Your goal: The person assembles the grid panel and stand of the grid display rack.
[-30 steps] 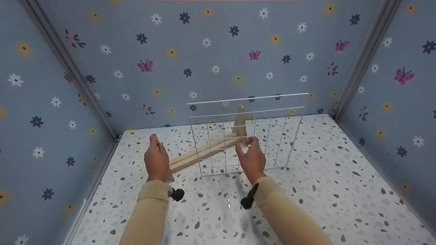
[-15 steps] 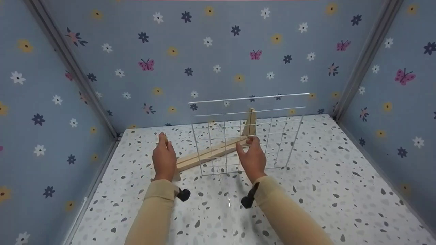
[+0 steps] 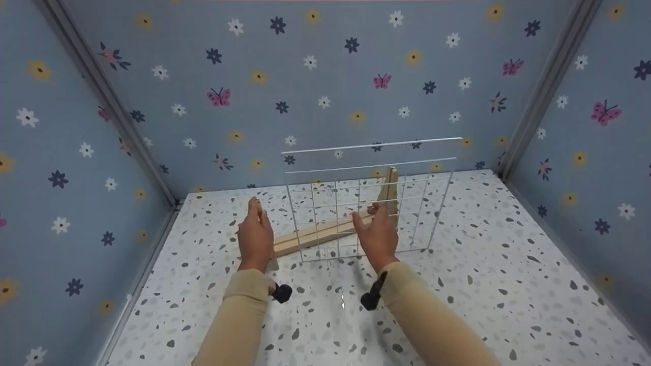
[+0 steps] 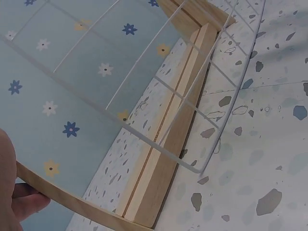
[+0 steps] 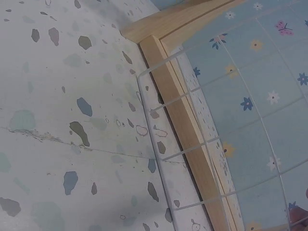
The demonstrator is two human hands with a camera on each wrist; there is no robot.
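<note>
Head: L hand grips wood stand, R hand wire grid.

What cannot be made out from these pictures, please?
Head view: the left end piece of the wooden stand, mostly hidden by the left hand.
Left wrist view: most of that hand, cut by the left edge; the top of the right upright, by the upper edge.
Right wrist view: most of the right hand, cut by the right edge.

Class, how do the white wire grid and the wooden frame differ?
The white wire grid has thin white wires; the wooden frame has thicker, pale brown bars. The right hand holds the grid, while the left hand holds the frame. Both have straight parts.
</note>
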